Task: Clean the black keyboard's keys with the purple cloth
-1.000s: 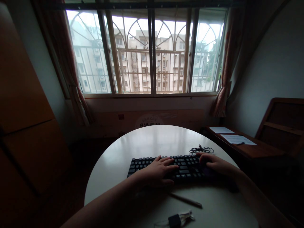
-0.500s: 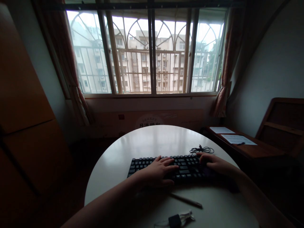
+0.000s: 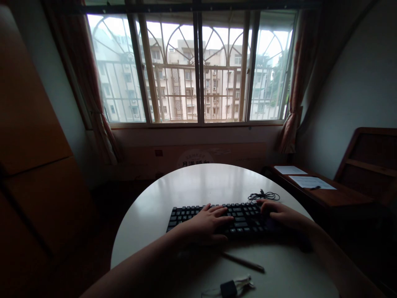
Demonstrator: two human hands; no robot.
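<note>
A black keyboard [image 3: 186, 212] lies across the white round table, its right end dim and partly covered. My left hand [image 3: 211, 221] rests palm down over its middle, fingers spread on the keys and holding nothing. Over the right end, my right hand [image 3: 277, 211] is closed, with the fingers bent down and the thumb tucked below. A dark, faintly purple patch shows under it; what those fingers grip is too dark to make out. Just behind the keyboard lies a coiled black cable [image 3: 263, 195]. Nearer me are a slim pen-like stick [image 3: 243, 262] and a small black block [image 3: 228, 289] with pale cords.
The white round table [image 3: 139, 231] has its curved edge on the left and far side. To the right stands a wooden bench [image 3: 347, 194] with paper sheets [image 3: 312, 182] and a dark pen on it. A barred window and curtains are ahead; a wooden cabinet [image 3: 34, 198] is at left.
</note>
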